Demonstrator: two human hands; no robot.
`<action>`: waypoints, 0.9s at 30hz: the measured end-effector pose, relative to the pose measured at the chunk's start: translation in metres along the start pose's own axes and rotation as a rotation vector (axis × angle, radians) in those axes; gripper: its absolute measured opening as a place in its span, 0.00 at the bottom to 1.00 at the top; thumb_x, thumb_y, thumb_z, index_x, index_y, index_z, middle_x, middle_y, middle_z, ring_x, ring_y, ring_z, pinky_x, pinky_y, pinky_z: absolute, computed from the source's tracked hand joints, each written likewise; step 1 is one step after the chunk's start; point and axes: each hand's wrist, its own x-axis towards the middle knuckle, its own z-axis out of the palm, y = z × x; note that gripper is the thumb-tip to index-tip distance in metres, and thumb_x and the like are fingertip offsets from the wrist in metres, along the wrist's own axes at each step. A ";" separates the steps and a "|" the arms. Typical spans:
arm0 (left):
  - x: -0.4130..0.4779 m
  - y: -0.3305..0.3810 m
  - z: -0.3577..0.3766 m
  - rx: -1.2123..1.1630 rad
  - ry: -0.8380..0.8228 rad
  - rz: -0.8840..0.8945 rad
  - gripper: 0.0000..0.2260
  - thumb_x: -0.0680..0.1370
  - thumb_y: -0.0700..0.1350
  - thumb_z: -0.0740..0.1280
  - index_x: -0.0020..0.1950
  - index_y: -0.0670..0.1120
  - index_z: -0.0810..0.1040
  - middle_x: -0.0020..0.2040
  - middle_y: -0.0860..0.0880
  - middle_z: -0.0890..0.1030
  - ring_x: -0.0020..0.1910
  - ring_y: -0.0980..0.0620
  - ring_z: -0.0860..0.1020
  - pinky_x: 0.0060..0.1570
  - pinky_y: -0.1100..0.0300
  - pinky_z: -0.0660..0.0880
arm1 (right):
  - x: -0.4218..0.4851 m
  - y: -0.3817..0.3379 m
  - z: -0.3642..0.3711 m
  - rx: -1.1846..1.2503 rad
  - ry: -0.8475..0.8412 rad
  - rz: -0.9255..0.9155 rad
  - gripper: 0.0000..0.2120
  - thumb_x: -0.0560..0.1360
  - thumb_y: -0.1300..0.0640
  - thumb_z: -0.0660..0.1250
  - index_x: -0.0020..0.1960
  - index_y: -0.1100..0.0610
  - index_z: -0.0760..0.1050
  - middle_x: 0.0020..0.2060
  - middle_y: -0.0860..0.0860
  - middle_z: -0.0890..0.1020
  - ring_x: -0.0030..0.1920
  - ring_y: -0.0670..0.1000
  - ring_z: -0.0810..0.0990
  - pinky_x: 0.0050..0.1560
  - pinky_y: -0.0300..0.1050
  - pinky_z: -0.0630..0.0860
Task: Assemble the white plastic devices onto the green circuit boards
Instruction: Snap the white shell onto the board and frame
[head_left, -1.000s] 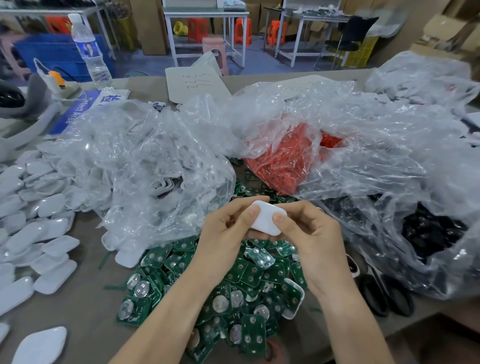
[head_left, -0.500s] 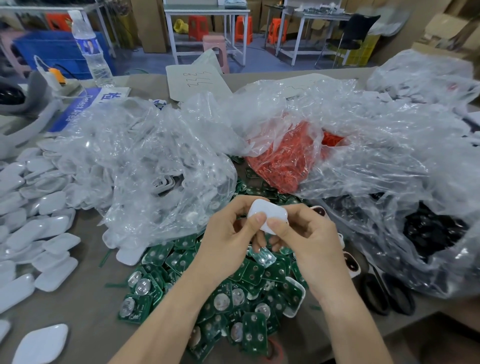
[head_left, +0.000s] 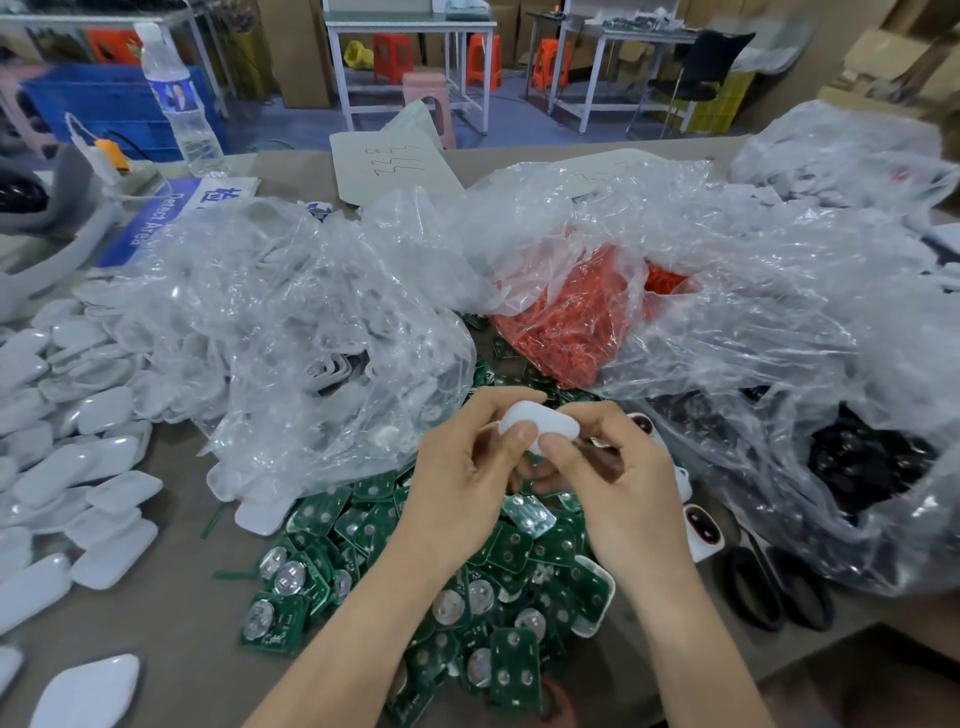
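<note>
White plastic device (head_left: 545, 422) sits pinched between both hands, held above the heap of green circuit boards (head_left: 498, 587) at the near middle of the brown table (head_left: 171, 597). Its long axis runs left to right, the right end a touch lower. The smooth rounded back faces up toward the camera, and its outline is slightly blurred.

The biggest things on the table are crumpled clear bags. One on the right holds black parts (head_left: 862, 462), one on the left holds white shells (head_left: 291, 343), and a smaller one behind the hands holds orange-red parts (head_left: 576, 322). More loose white shells (head_left: 67, 441) cover the left edge of the table. A water bottle (head_left: 179, 104) stands at the far left, and black scissors handles (head_left: 779, 587) lie near the right forearm.

The left hand (head_left: 462, 488) curls around the device's left end, thumb on the near face and fingers behind it. The right hand (head_left: 618, 483) grips the right end the same way, with its thumb just beside the left thumb.

A second ago the device lay more slanted, upper left to lower right, with more of its face bare. It now sits nearer level, the thumbs have drawn together over it, and it is at about the same spot above the boards.
</note>
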 end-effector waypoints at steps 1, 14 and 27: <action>0.000 0.001 0.000 -0.060 -0.028 -0.008 0.11 0.79 0.45 0.64 0.60 0.54 0.78 0.48 0.53 0.84 0.43 0.54 0.82 0.44 0.59 0.79 | 0.002 0.000 -0.004 -0.065 0.037 -0.071 0.10 0.73 0.63 0.71 0.46 0.48 0.79 0.41 0.49 0.83 0.40 0.48 0.84 0.42 0.37 0.79; 0.003 0.005 -0.002 -0.116 -0.061 -0.085 0.17 0.79 0.35 0.65 0.64 0.51 0.76 0.55 0.58 0.84 0.56 0.60 0.81 0.52 0.70 0.75 | 0.007 0.005 -0.012 0.195 0.018 0.171 0.10 0.74 0.68 0.69 0.50 0.54 0.80 0.44 0.48 0.85 0.42 0.49 0.85 0.41 0.38 0.80; 0.002 0.004 0.002 -0.192 0.047 -0.113 0.11 0.77 0.38 0.68 0.53 0.52 0.83 0.50 0.53 0.86 0.50 0.56 0.83 0.48 0.68 0.76 | 0.001 0.006 0.000 0.275 0.108 0.262 0.05 0.74 0.66 0.69 0.45 0.58 0.82 0.38 0.54 0.86 0.37 0.53 0.85 0.41 0.39 0.81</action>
